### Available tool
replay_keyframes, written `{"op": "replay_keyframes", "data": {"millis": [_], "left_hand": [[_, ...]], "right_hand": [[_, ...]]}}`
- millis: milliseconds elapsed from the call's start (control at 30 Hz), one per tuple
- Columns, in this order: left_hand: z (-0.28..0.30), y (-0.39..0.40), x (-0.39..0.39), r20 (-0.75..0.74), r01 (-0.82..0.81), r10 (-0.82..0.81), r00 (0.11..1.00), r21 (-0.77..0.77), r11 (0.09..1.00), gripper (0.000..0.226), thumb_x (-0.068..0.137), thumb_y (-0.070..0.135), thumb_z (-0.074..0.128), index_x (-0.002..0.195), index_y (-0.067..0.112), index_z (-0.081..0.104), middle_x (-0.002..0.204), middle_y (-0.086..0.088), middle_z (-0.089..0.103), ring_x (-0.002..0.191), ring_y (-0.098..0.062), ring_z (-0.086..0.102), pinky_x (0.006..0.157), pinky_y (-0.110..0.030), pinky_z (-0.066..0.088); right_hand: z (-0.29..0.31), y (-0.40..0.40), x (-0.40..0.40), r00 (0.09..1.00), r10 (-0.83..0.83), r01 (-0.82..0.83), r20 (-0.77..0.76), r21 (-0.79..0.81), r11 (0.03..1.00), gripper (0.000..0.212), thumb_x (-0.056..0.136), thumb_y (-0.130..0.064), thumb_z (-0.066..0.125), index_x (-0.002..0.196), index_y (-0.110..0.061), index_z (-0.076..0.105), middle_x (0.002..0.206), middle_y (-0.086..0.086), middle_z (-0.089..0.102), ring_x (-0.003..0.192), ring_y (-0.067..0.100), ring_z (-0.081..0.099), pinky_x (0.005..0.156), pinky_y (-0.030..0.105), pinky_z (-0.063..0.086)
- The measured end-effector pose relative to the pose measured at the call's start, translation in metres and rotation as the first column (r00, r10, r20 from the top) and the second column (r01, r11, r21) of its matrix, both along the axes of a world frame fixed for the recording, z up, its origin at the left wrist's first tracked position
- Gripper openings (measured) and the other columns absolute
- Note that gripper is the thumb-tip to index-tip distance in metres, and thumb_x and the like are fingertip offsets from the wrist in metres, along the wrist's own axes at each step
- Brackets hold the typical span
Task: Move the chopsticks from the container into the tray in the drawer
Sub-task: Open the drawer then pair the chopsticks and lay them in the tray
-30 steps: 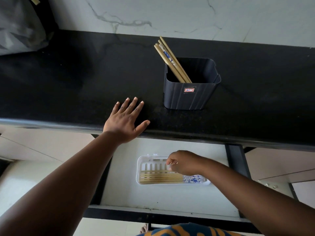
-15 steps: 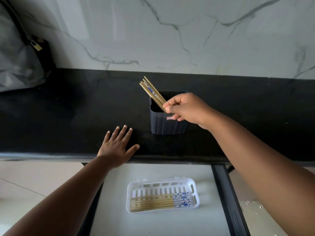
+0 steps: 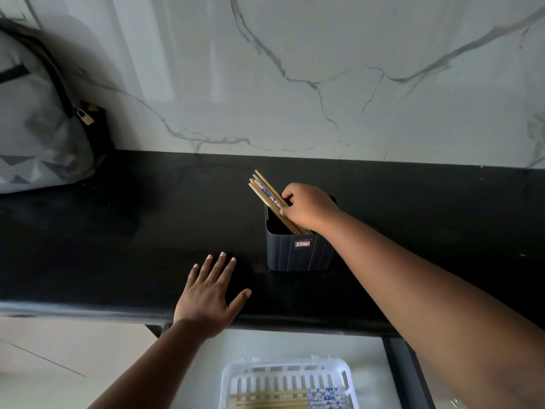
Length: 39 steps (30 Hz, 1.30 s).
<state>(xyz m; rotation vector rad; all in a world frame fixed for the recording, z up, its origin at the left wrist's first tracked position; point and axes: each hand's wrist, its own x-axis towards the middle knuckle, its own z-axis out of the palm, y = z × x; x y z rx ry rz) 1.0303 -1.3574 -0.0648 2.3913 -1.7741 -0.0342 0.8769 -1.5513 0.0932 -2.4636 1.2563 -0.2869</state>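
A dark blue ribbed container (image 3: 295,252) stands on the black countertop (image 3: 118,231). Several wooden chopsticks (image 3: 264,188) lean out of it toward the upper left. My right hand (image 3: 306,209) is over the container's mouth, with fingers and thumb curled round the chopsticks. My left hand (image 3: 211,296) lies flat on the counter near its front edge, fingers spread, left of the container. Below, in the open drawer (image 3: 365,358), a white slotted tray (image 3: 253,376) holds several chopsticks (image 3: 265,401) lying flat, their blue-patterned ends to the right.
A grey bag (image 3: 38,128) with a small brass padlock (image 3: 85,116) sits at the counter's far left against the marble wall (image 3: 295,69). The drawer's dark right side rail (image 3: 407,376) runs beside the tray.
My right hand rose from the tray in the drawer to the container and closed on the chopsticks there. The view tilted upward. My left hand stayed flat on the counter.
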Motion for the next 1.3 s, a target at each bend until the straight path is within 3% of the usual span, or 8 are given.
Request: {"op": "replay_keyframes", "data": {"millis": [333,633,767,833,933,1000,1100,1300], "left_hand": [[0.001,-0.001,0.001,0.003,-0.004,0.004,1.000,-0.005,1.000,0.089,0.080,0.082,-0.001,0.154,0.032,0.002,0.159,0.009,-0.008,0.147,-0.015,-0.015,0.117,-0.034,-0.013],[-0.001,-0.001,0.002,-0.022,-0.007,0.006,1.000,-0.017,1.000,0.087,0.081,0.082,0.002,0.153,0.032,0.000,0.158,0.010,-0.008,0.147,-0.014,-0.015,0.118,-0.034,-0.013],[0.002,0.000,-0.001,-0.059,-0.006,0.008,0.998,0.046,0.999,0.089,0.080,0.082,0.002,0.152,0.031,-0.004,0.157,0.010,-0.014,0.145,-0.015,-0.020,0.117,-0.035,-0.016],[0.011,-0.003,-0.006,-0.183,-0.047,0.057,0.982,0.054,0.997,0.084,0.086,0.076,0.022,0.154,0.028,0.008,0.161,0.006,-0.003,0.148,-0.017,-0.012,0.119,-0.037,-0.010],[0.052,-0.011,-0.013,-0.432,-0.180,0.059,0.900,-0.246,0.952,0.056,0.092,0.045,0.057,0.140,0.020,0.047,0.148,-0.002,0.045,0.142,-0.025,0.033,0.116,-0.045,0.025],[0.096,-0.021,-0.020,-0.465,-0.185,-0.088,0.881,-0.510,0.840,0.038,0.089,0.029,0.066,0.126,0.019,0.060,0.126,0.001,0.059,0.123,-0.021,0.053,0.103,-0.031,0.040],[0.174,-0.033,-0.031,-0.340,-0.023,-0.306,0.889,-0.701,0.713,0.041,0.090,0.014,0.066,0.129,0.023,0.058,0.121,0.008,0.057,0.114,-0.010,0.055,0.093,-0.011,0.038],[0.252,-0.027,-0.040,0.356,0.519,-0.378,0.855,-0.578,0.630,0.055,0.075,-0.003,0.074,0.126,0.015,0.062,0.121,-0.013,0.064,0.104,-0.034,0.063,0.080,-0.042,0.054]], "right_hand": [[-0.021,-0.015,-0.003,0.995,0.020,-0.028,0.094,0.083,0.996,0.013,0.092,-0.029,0.061,0.104,-0.024,0.062,0.092,-0.003,0.068,0.078,0.015,0.065,0.070,0.037,0.056],[-0.016,-0.006,-0.006,0.999,0.037,-0.036,0.005,-0.107,0.994,0.023,0.091,-0.022,0.055,0.074,-0.008,0.061,0.067,0.001,0.063,0.053,0.019,0.054,0.044,0.025,0.034],[0.003,-0.004,-0.017,0.976,0.007,0.017,0.217,-0.106,0.994,0.024,0.092,-0.022,0.057,0.072,-0.009,0.060,0.058,-0.001,0.056,0.048,0.015,0.048,0.044,0.025,0.035],[0.022,-0.002,-0.025,0.937,0.023,0.010,0.349,-0.093,0.996,0.025,0.092,-0.024,0.059,0.073,-0.009,0.063,0.057,0.000,0.058,0.047,0.013,0.046,0.049,0.029,0.039],[0.060,0.006,-0.036,0.849,0.038,-0.010,0.527,-0.056,0.998,0.017,0.092,-0.027,0.063,0.081,-0.016,0.071,0.063,-0.001,0.065,0.054,0.014,0.059,0.056,0.030,0.051],[0.082,0.014,-0.041,0.787,0.028,-0.042,0.616,0.008,0.999,0.012,0.091,-0.025,0.065,0.087,-0.017,0.072,0.076,0.006,0.072,0.069,0.023,0.069,0.064,0.034,0.060],[0.105,0.030,-0.043,0.704,0.002,-0.135,0.711,0.132,0.982,0.008,0.090,-0.018,0.067,0.084,-0.019,0.072,0.078,0.001,0.074,0.072,0.017,0.072,0.063,0.026,0.060],[0.120,0.063,-0.038,0.677,-0.044,-0.196,0.735,0.237,0.951,0.010,0.091,-0.018,0.067,0.084,-0.014,0.073,0.077,0.005,0.075,0.072,0.017,0.073,0.065,0.028,0.060]]}}
